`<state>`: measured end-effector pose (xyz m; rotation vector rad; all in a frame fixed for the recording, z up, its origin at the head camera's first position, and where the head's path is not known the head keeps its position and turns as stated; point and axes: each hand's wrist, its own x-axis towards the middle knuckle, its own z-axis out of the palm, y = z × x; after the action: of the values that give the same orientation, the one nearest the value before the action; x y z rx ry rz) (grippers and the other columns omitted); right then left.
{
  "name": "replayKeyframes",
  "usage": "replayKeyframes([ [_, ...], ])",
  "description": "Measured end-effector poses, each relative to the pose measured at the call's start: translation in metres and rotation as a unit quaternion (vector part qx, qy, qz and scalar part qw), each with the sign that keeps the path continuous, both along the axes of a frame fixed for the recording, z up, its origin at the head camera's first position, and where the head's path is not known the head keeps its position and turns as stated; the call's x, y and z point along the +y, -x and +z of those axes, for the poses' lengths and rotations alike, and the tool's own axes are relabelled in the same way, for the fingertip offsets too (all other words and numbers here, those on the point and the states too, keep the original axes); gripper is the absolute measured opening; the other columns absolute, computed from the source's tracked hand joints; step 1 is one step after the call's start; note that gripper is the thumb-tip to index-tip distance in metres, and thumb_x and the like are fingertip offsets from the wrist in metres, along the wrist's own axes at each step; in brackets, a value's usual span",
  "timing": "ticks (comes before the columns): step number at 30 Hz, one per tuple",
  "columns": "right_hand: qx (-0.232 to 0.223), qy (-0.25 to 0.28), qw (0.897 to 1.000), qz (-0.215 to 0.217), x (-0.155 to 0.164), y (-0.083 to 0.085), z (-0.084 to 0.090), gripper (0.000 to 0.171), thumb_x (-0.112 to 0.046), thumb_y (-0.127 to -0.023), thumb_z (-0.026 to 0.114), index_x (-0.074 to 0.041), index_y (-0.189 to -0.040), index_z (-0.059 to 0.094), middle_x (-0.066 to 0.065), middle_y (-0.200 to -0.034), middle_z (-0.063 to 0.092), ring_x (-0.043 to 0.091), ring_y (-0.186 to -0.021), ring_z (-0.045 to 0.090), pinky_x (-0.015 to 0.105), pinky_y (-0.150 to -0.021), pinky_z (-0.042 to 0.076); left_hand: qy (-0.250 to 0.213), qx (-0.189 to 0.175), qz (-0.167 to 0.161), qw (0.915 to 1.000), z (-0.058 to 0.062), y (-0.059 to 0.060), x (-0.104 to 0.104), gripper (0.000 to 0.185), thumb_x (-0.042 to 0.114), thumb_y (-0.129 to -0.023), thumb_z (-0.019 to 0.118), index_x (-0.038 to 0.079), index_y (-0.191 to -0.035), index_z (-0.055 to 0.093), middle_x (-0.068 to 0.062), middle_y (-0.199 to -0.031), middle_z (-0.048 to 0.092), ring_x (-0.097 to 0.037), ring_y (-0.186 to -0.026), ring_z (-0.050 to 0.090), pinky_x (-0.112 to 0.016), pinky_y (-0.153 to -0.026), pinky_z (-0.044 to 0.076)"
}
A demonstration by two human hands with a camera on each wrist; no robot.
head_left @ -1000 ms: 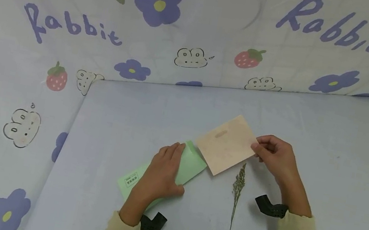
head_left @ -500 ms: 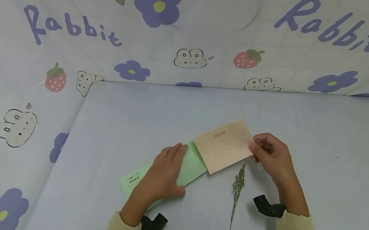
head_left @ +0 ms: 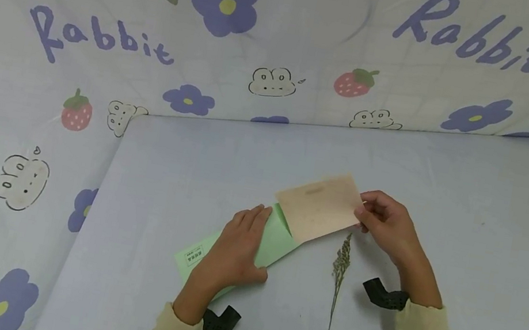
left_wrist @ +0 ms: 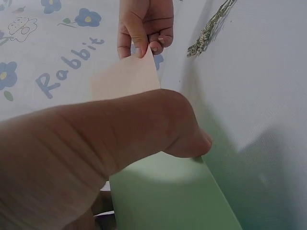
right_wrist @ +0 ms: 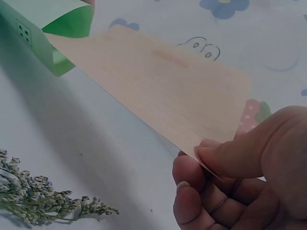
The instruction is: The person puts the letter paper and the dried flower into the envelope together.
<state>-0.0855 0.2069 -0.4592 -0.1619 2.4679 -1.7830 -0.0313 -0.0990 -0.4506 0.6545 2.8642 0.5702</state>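
Observation:
A pale green envelope (head_left: 277, 243) lies on the table, and my left hand (head_left: 237, 242) presses flat on it with straight fingers. My right hand (head_left: 381, 219) pinches the right corner of a beige card (head_left: 317, 206), whose left end sits at the envelope's open mouth. In the right wrist view the beige card (right_wrist: 163, 96) runs from my thumb toward the green envelope (right_wrist: 57, 19). The left wrist view shows the green envelope (left_wrist: 177, 201) under my palm and the beige card (left_wrist: 125, 79) beyond it. A dried sprig (head_left: 340, 271) lies just below the card, between my hands.
The table (head_left: 470, 223) is covered in pale lilac cloth, and a printed sheet (head_left: 108, 34) with flowers, strawberries and "Rabbit" lettering walls in the back and left. The dried sprig (right_wrist: 43, 201) shows in the right wrist view near my fingers.
My right hand has slid the beige card leftward and flatter, so its left end now meets the envelope's mouth. The left hand has stayed on the envelope.

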Motion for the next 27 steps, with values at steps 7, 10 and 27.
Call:
replayKeyframes([
  [7,-0.007,-0.005,1.000,0.008,0.0026,-0.0010,0.0012,0.028,-0.002,-0.098,0.060,0.006,-0.125,0.062,0.018,-0.091,0.060,0.020,-0.071,0.058,0.033,-0.063,0.051,0.001,-0.002,-0.006,1.0000,0.0014,-0.0003,0.0007,0.105,0.021,-0.068,0.078,0.001,-0.155,0.024,-0.019,-0.156,0.033,-0.035,-0.140,0.032,-0.047,-0.111,0.031],
  [10,-0.005,0.008,1.000,0.010,0.0028,-0.0005,0.0003,0.026,-0.002,-0.098,0.060,0.008,-0.122,0.063,0.018,-0.088,0.060,0.019,-0.069,0.057,0.033,-0.062,0.050,0.002,0.003,-0.011,0.9999,0.0017,-0.0005,0.0013,0.105,0.022,-0.067,0.078,0.000,-0.155,0.025,-0.019,-0.156,0.034,-0.035,-0.140,0.033,-0.046,-0.112,0.031],
  [27,0.008,-0.016,1.000,0.014,0.0016,0.0009,-0.0020,0.022,-0.006,-0.100,0.054,0.006,-0.114,0.066,0.010,-0.073,0.055,0.017,-0.059,0.049,0.030,-0.051,0.040,0.002,0.004,-0.013,0.9999,0.0029,-0.0019,0.0029,0.105,0.020,-0.069,0.079,0.001,-0.156,0.024,-0.019,-0.157,0.031,-0.034,-0.140,0.032,-0.047,-0.112,0.030],
])
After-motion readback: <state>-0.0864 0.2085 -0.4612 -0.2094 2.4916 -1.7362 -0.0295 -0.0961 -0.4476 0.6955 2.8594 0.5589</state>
